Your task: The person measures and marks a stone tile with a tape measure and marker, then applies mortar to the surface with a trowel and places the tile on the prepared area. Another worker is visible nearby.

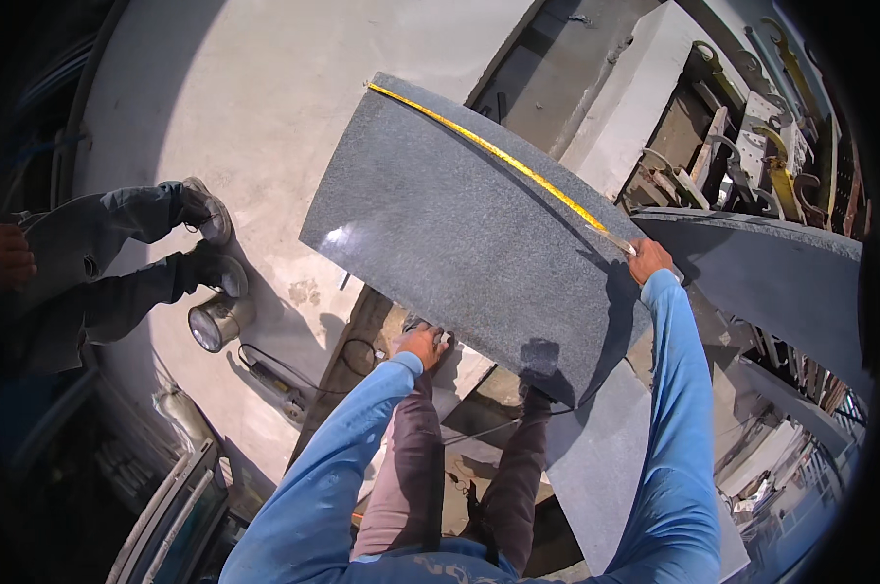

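Observation:
A grey, speckled stone slab (459, 224) lies in front of me, with a bright reflection near its left edge. Across its far part stretches a yellow tape measure (488, 146), from the far left corner to the right side. My right hand (651, 261) is closed on the near end of that tape at the slab's right edge. At the slab's near edge is my left hand (422, 346), fingers curled around something dark that I cannot make out. Shadows of my arm and head fall on the slab's right part.
Another person's leg (128, 214) and hand (10, 255) show at the left. Beside their shoes sits a metal can (216, 323), with a corded angle grinder (274, 387) nearby. Metal clamps (780, 165) and another slab (761, 263) are at the right.

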A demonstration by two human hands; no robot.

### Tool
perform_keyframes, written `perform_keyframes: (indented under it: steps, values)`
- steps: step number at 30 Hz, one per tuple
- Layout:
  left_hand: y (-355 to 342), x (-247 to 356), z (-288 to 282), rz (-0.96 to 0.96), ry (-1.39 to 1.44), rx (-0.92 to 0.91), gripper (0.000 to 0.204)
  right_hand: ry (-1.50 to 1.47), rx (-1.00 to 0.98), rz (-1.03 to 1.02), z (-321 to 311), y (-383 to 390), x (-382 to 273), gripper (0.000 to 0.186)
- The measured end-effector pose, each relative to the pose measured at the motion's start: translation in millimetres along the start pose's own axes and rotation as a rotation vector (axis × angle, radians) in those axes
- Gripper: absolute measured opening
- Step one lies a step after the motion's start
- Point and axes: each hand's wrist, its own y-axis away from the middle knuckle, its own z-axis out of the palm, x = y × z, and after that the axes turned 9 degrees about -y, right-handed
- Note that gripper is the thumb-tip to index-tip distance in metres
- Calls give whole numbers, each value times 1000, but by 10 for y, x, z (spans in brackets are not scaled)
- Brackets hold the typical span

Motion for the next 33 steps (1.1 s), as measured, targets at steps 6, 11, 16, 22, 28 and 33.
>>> perform_keyframes:
  steps: [6, 11, 16, 22, 28, 33]
  values:
    - [-527, -625, -626, -213, -115, 227, 42, 19, -17, 7, -24, -348, 159, 22]
    - [-1118, -416, -659, -151, -75, 301, 41, -23, -43, -7, 46, -520, 324, 24]
    - [-1607, 718, -633, -14, -11, 381, 36, 48, 14, 4, 159, -707, 651, 31]
    - [-2369, 1789, -437, 427, -168, 660, 42, 86, 16, 109, 123, -689, 1239, 27]
    - [-3097, 2733, -447, 704, -455, 785, 51, 132, 114, 311, 322, -491, 1926, 49]
    - [-3313, 2935, -326, 695, -550, 812, 51, 139, 148, 350, 432, -423, 2236, 70]
